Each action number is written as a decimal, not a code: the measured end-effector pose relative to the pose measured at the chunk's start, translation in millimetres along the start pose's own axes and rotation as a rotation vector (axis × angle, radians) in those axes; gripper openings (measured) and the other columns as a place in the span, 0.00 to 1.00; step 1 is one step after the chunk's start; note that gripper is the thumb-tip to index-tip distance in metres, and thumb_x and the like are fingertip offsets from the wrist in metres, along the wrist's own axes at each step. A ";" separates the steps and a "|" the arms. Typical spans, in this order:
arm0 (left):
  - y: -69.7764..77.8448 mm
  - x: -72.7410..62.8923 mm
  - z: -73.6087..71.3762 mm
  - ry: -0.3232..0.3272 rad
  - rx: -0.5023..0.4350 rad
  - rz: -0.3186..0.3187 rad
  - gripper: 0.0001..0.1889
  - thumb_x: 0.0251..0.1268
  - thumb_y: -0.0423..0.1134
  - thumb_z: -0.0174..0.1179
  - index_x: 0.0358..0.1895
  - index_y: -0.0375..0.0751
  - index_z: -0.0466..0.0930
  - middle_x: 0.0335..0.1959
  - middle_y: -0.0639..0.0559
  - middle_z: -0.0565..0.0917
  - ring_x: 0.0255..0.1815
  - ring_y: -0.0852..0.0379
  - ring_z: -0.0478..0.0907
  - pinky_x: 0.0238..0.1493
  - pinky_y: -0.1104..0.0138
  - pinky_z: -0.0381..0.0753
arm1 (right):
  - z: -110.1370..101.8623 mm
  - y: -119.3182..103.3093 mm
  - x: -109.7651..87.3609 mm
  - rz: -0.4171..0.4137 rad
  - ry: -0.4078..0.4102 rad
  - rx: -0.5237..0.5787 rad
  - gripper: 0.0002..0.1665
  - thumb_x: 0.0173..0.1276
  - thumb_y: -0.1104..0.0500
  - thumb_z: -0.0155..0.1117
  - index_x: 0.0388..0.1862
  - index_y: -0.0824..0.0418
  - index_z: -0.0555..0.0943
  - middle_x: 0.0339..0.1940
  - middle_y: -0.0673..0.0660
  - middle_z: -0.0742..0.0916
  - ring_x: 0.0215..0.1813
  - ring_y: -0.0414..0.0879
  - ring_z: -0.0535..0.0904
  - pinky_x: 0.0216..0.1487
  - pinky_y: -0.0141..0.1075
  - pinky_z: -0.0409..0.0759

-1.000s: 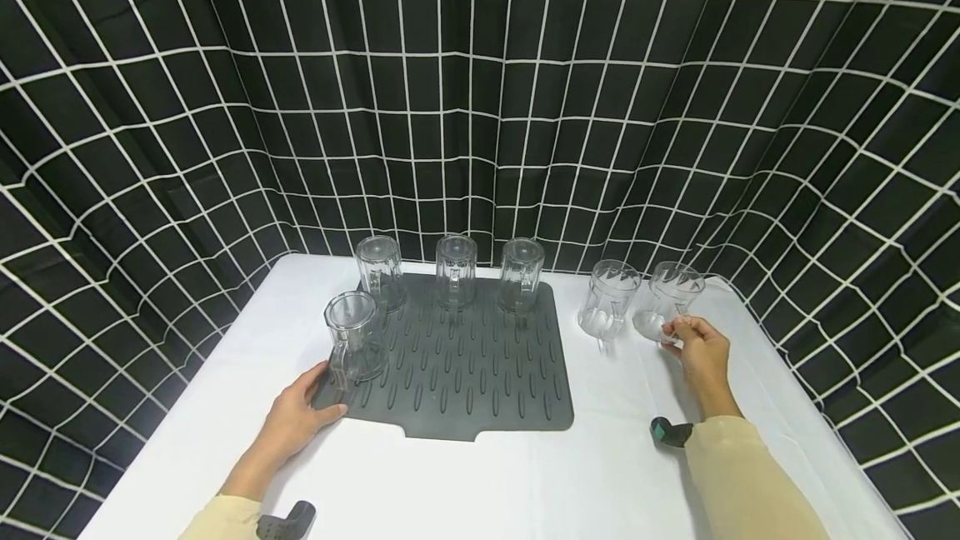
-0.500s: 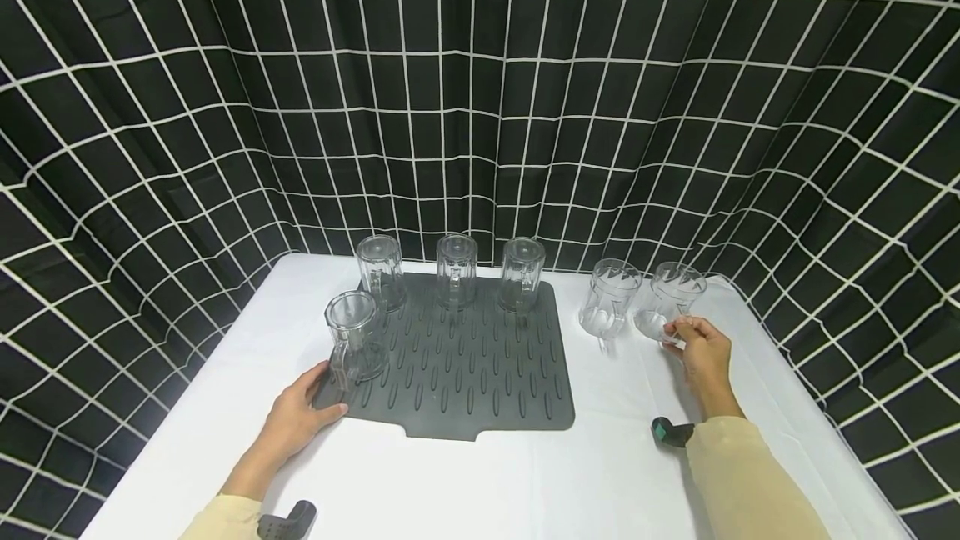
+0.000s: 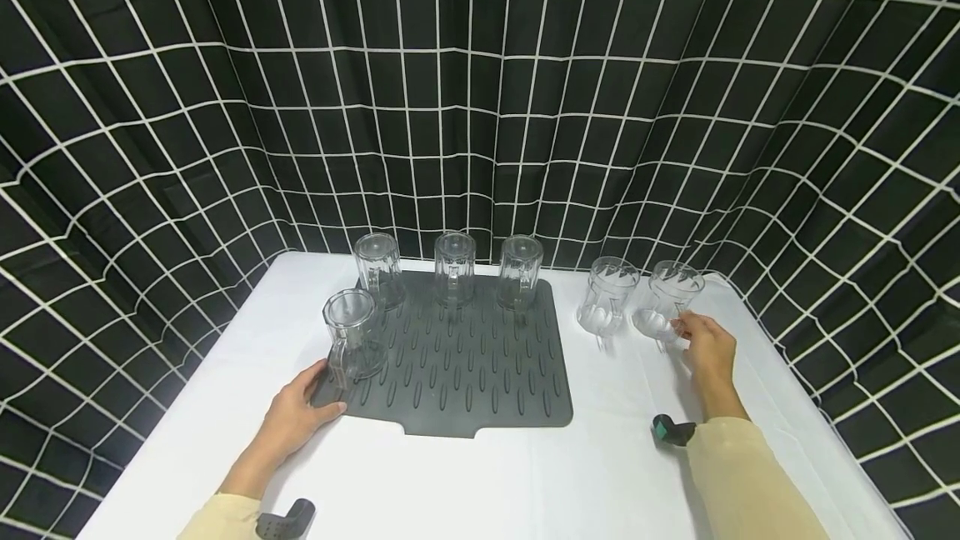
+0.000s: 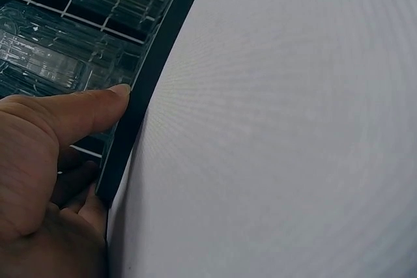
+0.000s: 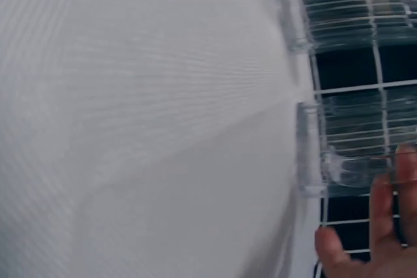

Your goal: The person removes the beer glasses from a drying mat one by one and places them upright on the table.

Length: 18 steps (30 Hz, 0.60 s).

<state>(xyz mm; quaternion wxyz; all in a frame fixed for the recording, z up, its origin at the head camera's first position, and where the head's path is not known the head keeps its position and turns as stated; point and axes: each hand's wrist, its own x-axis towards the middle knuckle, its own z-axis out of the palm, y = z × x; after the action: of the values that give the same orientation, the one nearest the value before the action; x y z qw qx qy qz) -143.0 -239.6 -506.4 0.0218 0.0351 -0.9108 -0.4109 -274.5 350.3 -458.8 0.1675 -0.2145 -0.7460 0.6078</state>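
Observation:
My left hand rests at the front left corner of a dark grey ribbed drying mat. Its thumb touches the front edge, and the fingers lie along the left side. Just beyond that hand, a clear glass mug stands upside down on the mat, handle toward me. At the table's right, my right hand is beside the handle of the rightmost clear glass mug, which stands rim up. In the right wrist view its fingers are spread, with the thumb apart from the handle; fingertips overlap the handle.
Three more inverted glass mugs line the mat's back edge: left, middle and right. Another upright glass mug stands close to the rightmost one. A black cloth with a white grid hangs behind the white table.
My right hand has loosened from the rightmost mug's handle and shifted slightly to the right. The mugs and my left hand stay where they were; the head view tilts slightly.

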 end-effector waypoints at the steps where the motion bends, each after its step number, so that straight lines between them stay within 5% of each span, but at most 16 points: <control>1: 0.0 0.0 -0.1 0.001 0.001 0.003 0.46 0.57 0.44 0.68 0.74 0.32 0.53 0.72 0.32 0.56 0.70 0.35 0.58 0.67 0.51 0.60 | -1.5 -1.4 -1.0 0.000 0.030 -0.009 0.20 0.72 0.47 0.54 0.45 0.61 0.82 0.28 0.41 0.85 0.37 0.37 0.78 0.35 0.36 0.75; 7: -1.4 1.0 0.6 0.006 0.001 0.009 0.46 0.57 0.43 0.68 0.74 0.32 0.53 0.73 0.32 0.56 0.70 0.35 0.58 0.67 0.51 0.61 | -12.5 -12.2 -14.6 -0.048 0.175 0.070 0.12 0.72 0.51 0.55 0.40 0.54 0.82 0.27 0.39 0.84 0.34 0.34 0.78 0.37 0.31 0.71; 18: -0.8 1.1 0.2 0.005 0.000 0.008 0.46 0.57 0.44 0.69 0.74 0.31 0.53 0.72 0.31 0.57 0.69 0.34 0.58 0.67 0.51 0.60 | -26.7 -44.8 -66.7 -0.201 0.285 0.154 0.11 0.73 0.59 0.54 0.41 0.57 0.85 0.33 0.44 0.85 0.39 0.37 0.78 0.40 0.31 0.66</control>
<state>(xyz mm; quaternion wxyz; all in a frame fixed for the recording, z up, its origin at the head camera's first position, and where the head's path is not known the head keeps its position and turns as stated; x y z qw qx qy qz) -144.0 -240.0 -507.1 0.0259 0.0324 -0.9109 -0.4105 -209.3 330.0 -408.7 0.3475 -0.2093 -0.6836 0.6067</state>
